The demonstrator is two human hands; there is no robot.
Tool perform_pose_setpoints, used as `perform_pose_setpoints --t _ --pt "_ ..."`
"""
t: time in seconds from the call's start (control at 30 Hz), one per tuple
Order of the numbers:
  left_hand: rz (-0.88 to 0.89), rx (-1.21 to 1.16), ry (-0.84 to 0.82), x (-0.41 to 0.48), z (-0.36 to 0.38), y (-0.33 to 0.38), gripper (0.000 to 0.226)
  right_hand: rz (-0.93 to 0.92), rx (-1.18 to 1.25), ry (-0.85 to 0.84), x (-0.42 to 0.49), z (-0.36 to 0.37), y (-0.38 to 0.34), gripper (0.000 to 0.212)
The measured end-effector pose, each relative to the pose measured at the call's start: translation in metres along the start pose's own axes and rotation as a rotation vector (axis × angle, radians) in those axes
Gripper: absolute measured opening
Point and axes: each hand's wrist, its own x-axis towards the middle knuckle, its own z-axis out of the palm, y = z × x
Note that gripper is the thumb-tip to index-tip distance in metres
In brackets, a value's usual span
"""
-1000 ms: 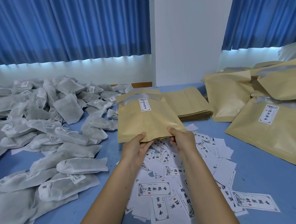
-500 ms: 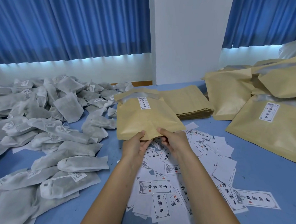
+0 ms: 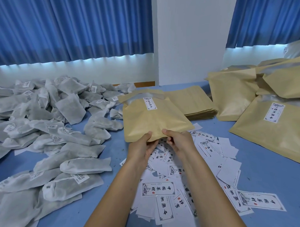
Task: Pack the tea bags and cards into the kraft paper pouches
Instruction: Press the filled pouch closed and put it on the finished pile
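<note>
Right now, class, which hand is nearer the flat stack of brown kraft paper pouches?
Right. The right hand is in front and left of the kraft pouch stack; the left hand is farther left.

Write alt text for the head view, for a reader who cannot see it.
The left hand and right hand grip a kraft paper pouch by its near edge over scattered cards; tea bags lie left, other pouches right.

Blue table (image 3: 267,177) with tea bags (image 3: 44,134) left, cards (image 3: 158,188) centre, flat pouch stack (image 3: 193,101) behind, puffy pouches (image 3: 273,126) right.
</note>
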Motion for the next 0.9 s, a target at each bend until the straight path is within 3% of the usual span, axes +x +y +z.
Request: perform_pose_setpoints --t 0.07,0.13,0.27,0.4,0.63,0.77,0.9 --pt "0.058 0.068 0.112 0.001 -0.003 0.005 0.008 -0.025 0.021 0.064 0.002 -0.002 -0.001 0.017" --pt "0.108 0.167 0.154 0.003 -0.006 0.009 0.015 -0.034 0.064 0.1 0.004 -0.004 -0.003 0.016" --pt "0.078 0.167 0.124 -0.003 -0.003 0.007 0.016 0.003 0.186 0.044 0.002 -0.002 -0.001 0.018" --pt "0.085 0.16 0.094 -0.007 0.0 0.002 0.014 0.103 0.023 -0.139 -0.009 0.013 0.01 0.012" --pt "0.226 0.49 0.074 -0.009 0.003 0.004 0.025 0.085 0.062 -0.072 -0.008 0.016 0.012 0.009" --pt "0.245 0.487 0.07 -0.01 0.003 0.004 0.02 0.105 0.113 -0.101 -0.011 0.016 0.009 0.007" --pt "0.27 0.474 0.076 -0.01 0.004 0.006 0.021 -0.008 0.07 -0.015 -0.007 0.011 0.006 0.008"
